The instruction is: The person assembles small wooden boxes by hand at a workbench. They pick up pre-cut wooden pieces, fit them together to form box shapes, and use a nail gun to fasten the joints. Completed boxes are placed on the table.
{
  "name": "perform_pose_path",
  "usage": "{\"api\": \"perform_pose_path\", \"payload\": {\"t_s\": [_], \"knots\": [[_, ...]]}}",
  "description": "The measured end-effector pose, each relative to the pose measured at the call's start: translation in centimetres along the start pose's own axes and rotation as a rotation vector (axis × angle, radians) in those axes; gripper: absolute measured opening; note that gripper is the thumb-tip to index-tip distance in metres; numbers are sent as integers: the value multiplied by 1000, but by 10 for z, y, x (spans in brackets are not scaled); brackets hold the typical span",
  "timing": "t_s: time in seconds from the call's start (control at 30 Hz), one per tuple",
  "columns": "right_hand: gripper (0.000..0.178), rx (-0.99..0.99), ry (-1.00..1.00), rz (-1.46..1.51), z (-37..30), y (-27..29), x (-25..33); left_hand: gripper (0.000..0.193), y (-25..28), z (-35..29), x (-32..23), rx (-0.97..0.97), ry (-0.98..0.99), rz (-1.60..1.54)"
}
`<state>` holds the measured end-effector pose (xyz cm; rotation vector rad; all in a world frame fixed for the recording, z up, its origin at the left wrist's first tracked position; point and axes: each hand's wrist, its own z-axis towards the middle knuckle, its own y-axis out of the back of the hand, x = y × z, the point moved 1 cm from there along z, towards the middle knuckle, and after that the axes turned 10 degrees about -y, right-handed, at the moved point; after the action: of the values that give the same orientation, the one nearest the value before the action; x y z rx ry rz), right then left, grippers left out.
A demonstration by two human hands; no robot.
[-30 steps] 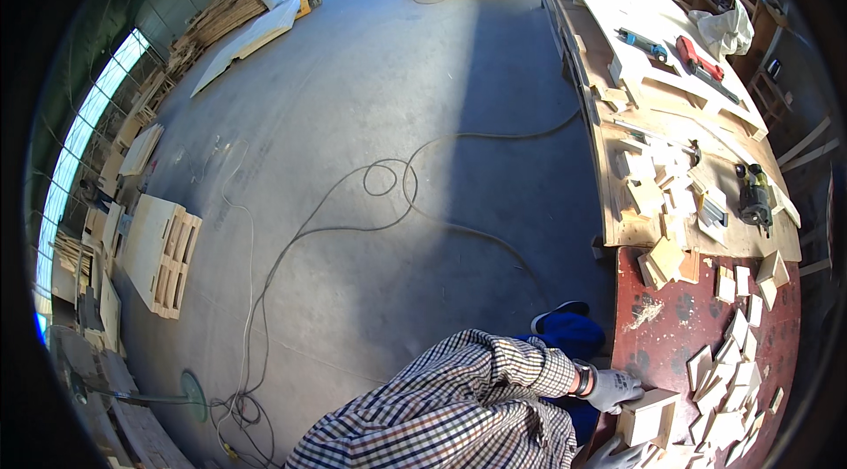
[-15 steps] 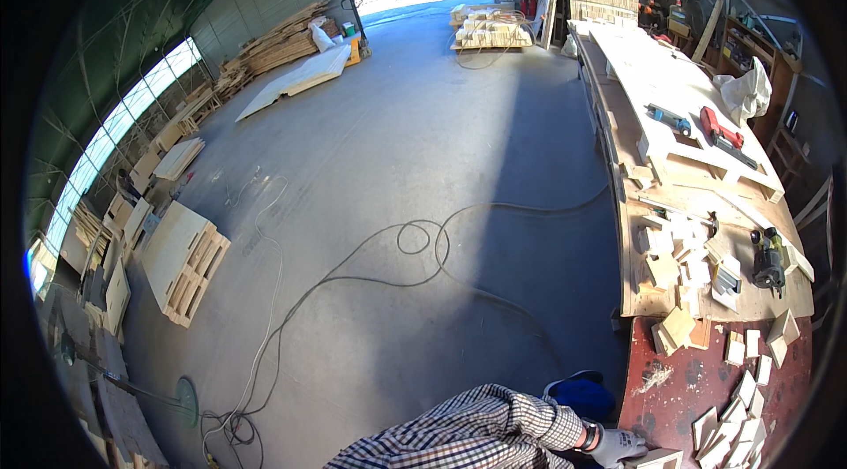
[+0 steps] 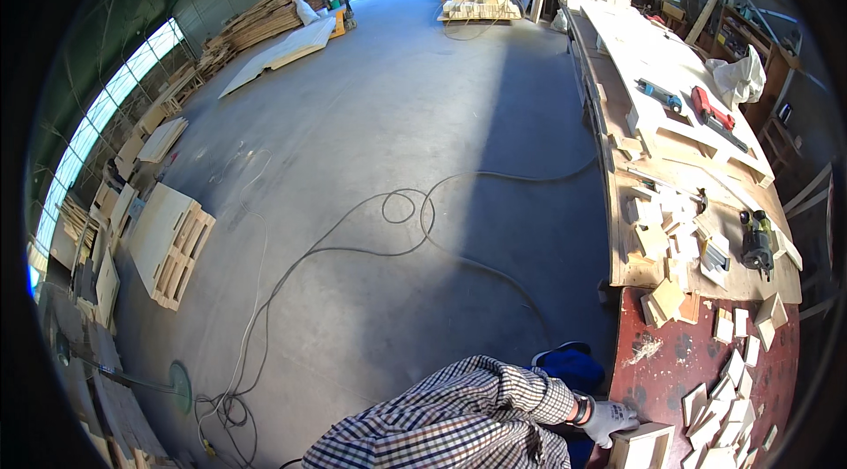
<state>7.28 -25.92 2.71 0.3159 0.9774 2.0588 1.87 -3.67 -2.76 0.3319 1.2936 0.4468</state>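
Observation:
My left hand (image 3: 609, 420), in a grey work glove with a dark band at the wrist, reaches right from a checked sleeve. Its fingers are closed on the near-left corner of a small open wooden box (image 3: 642, 446), a pale frame on the dark red board (image 3: 637, 328). The lower frame edge cuts off part of the box. Just right of it lies a loose heap of small pale wood pieces (image 3: 719, 412). My right hand is out of view.
Wood offcuts (image 3: 651, 244), a hammer (image 3: 701, 199) and a dark green-black power tool (image 3: 756, 244) lie on the bench beyond. Farther along are a red nail gun (image 3: 711, 109) and a blue tool (image 3: 659, 95). A hose (image 3: 340, 248) loops across the floor; a pallet stack (image 3: 172, 244) stands left.
The view has tilted down and shifted slightly, so the bench and floor sit higher. More of the wooden box shows now, with my left hand still at its corner.

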Motion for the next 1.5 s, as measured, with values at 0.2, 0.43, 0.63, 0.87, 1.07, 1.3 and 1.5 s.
{"api": "perform_pose_path", "payload": {"t_s": [0.2, 0.43, 0.63, 0.87, 1.07, 1.3, 1.5], "knots": [[67, 37, -24, 20, 0, -4, 5, 84, -3, 3, 1, 15, -12, 17], [68, 51, -31, 46, 6, -11, 15, 84, -5, 2, 4, 5, -19, 29], [69, 61, -23, 67, 5, -12, 18, 85, -11, 4, 9, -22, -11, 37], [70, 78, -13, 87, 9, -15, 17, 85, -12, 4, 10, -18, -23, 67], [71, 88, -7, 116, 11, -18, 19, 85, -14, 5, 12, -17, -30, 76], [72, 109, -17, 141, 8, -18, 18, 83, -11, 2, 7, -13, -38, 39], [74, 206, -203, 185, -13, -29, -22, 81, -18, 4, 1, -28, -58, 113]]}}
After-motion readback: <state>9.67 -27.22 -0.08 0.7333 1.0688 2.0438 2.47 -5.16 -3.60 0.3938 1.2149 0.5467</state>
